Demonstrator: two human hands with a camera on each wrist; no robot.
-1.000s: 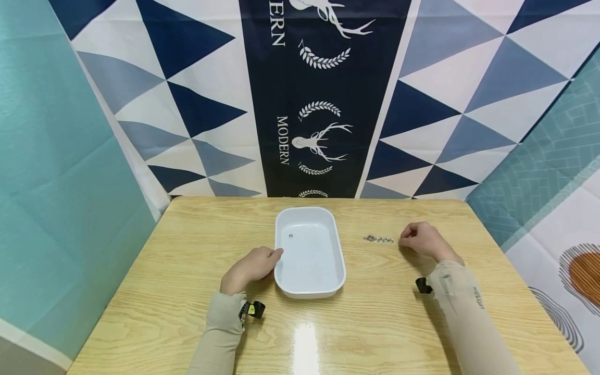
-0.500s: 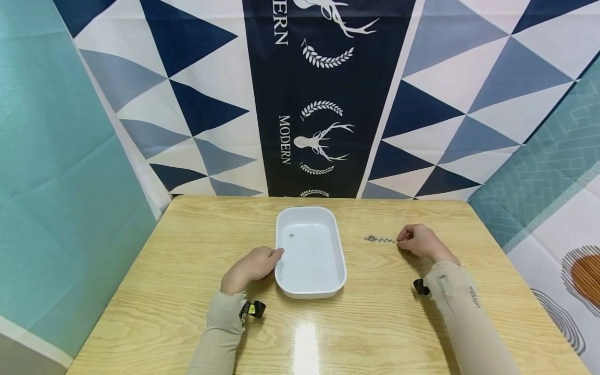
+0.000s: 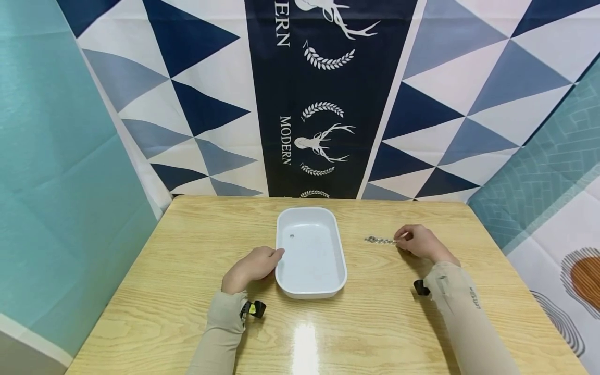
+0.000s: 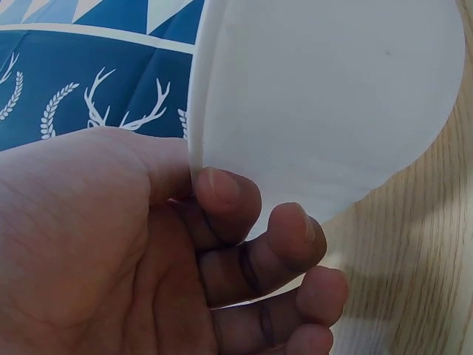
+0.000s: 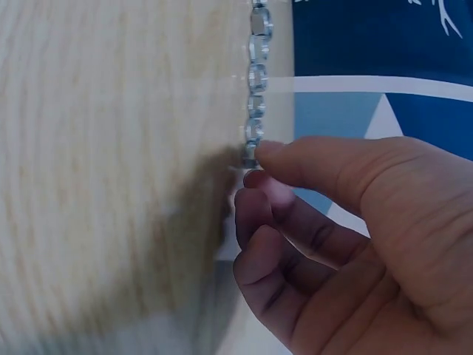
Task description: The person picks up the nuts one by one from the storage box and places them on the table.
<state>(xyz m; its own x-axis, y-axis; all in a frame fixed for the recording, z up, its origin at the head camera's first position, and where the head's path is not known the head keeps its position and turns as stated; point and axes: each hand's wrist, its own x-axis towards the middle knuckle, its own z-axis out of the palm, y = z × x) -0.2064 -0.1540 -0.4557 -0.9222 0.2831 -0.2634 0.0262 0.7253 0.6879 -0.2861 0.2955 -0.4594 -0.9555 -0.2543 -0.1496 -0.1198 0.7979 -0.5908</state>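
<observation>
On the left, my left hand [image 3: 252,264] grips the near-left side of a white rectangular tray [image 3: 310,260]. In the left wrist view the thumb lies over its rim and the curled fingers [image 4: 295,233] are against its outer wall. A small metal nut [image 3: 292,236] lies inside, toward the far left. To the right of the tray, metal hex nuts [image 5: 257,78] stand in a row on the table. At the row's right end, my right hand [image 3: 422,244] pinches the last nut [image 5: 250,155] between thumb and index finger; the other fingers are curled.
Both things stand on a light wooden table [image 3: 197,229]. A patterned cloth [image 3: 319,104] with triangles and deer heads hangs behind its far edge. A teal sheet [image 3: 70,172] borders the left side. Each wrist wears a small black camera [image 3: 255,309].
My right hand has moved slightly left to the end of the nut row, and its thumb and finger have closed on the last nut. My left hand and the tray stay put.
</observation>
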